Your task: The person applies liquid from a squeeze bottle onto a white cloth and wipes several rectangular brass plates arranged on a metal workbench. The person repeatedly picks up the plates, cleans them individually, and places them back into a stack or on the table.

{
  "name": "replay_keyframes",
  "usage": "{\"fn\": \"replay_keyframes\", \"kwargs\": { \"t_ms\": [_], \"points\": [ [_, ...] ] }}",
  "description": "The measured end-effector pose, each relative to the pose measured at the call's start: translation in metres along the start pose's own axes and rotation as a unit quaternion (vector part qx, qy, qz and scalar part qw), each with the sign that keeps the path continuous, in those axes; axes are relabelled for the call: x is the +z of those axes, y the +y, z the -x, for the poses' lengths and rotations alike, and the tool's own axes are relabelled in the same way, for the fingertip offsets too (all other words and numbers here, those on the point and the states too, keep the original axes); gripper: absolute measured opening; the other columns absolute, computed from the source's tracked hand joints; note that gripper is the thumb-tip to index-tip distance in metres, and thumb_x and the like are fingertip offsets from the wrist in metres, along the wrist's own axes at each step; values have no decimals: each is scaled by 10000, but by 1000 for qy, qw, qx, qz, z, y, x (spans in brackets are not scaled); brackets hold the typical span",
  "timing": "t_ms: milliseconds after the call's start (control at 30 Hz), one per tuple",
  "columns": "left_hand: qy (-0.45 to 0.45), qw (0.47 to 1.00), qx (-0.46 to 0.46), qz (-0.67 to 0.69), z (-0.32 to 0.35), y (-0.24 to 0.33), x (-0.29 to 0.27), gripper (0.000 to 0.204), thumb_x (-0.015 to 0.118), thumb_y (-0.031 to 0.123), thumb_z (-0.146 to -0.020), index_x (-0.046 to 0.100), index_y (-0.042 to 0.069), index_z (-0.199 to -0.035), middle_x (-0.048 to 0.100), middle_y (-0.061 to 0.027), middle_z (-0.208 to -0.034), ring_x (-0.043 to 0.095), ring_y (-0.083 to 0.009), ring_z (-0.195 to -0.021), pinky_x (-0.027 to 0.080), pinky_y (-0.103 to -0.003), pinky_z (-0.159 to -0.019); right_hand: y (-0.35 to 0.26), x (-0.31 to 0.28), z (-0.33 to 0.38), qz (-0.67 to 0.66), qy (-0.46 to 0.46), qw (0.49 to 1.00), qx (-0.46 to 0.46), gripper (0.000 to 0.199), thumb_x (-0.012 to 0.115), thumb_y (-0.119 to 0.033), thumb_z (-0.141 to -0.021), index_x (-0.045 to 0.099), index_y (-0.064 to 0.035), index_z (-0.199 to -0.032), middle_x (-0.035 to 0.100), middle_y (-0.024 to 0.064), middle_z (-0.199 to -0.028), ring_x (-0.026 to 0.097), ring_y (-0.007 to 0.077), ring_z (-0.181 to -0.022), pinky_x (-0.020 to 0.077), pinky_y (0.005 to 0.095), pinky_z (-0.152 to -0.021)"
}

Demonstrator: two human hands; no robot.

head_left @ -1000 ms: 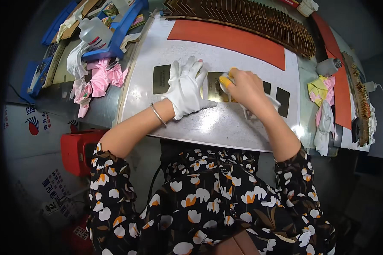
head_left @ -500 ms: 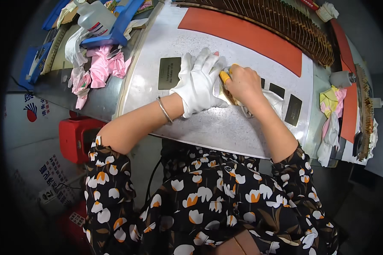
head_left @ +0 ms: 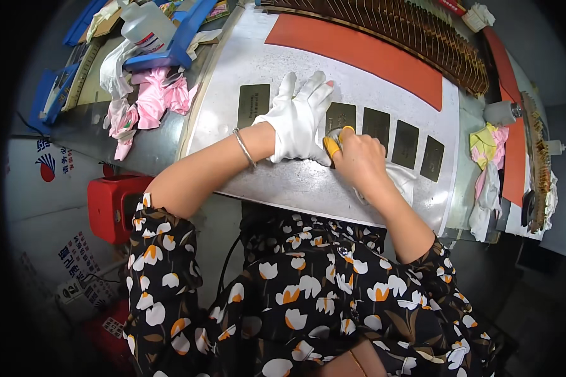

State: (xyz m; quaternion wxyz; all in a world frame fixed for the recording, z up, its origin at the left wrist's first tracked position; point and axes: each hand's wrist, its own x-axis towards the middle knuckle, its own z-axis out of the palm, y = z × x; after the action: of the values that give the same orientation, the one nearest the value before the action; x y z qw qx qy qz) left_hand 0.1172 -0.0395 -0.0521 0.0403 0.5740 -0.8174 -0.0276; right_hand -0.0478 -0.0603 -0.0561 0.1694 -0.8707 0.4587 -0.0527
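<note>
Left hand gloved, spread flat on plate | right hand pinching yellow-tipped cloth

A clear plastic bottle with a white, red-banded label is lying among the blue trays at the upper left. A white sign with a red-and-blue emblem is being shown at the left edge. A white printed sheet with blue lettering is lying below the red box.
</note>
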Motion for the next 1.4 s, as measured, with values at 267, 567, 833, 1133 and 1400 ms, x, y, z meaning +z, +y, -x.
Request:
{"fn": "replay_keyframes", "kwargs": {
  "t_ms": [267,567,833,1133,1400],
  "points": [
    [22,998,-30,41,10,-24,-11,1019,733,573,-509,376,-12,-1264,309,-210,-1359,201,-361,-1316,157,-581,-1027,-6,-16,28,23,-84,996,-32,274,568,-252,-786,588,21,-762,608,235,-655,619,379,-637,485,464,-616],
    [65,993,-103,13,50,-39,5,959,650,621,-610,366,15,-1297,308,-175,-1374,181,-341,-1327,124,-598,-1020,-36,-21,-64,-9,-26,998,-48,231,542,-210,-775,623,0,-824,626,214,-735,611,365,-744,467,448,-665],
    [44,989,-138,22,48,-40,0,954,671,591,-596,371,10,-1291,286,-179,-1381,160,-340,-1328,113,-579,-1027,-50,8,-87,2,-3,999,-36,205,560,-167,-749,622,25,-782,619,243,-755,616,376,-731,479,453,-671],
    [41,996,-79,3,43,-43,-2,907,665,567,-606,390,61,-1306,254,-125,-1414,124,-348,-1341,125,-629,-1006,-58,9,-57,4,-9,1000,-20,190,558,-143,-732,608,40,-744,618,250,-733,626,386,-704,494,457,-651],
    [-29,998,-55,-33,41,-42,-16,1081,622,703,-550,314,38,-1345,260,-141,-1416,155,-313,-1343,114,-595,-1025,-60,14,-23,-7,-13,1000,-16,226,572,-198,-754,588,28,-758,602,247,-665,608,400,-642,481,479,-618]
  ]
}}
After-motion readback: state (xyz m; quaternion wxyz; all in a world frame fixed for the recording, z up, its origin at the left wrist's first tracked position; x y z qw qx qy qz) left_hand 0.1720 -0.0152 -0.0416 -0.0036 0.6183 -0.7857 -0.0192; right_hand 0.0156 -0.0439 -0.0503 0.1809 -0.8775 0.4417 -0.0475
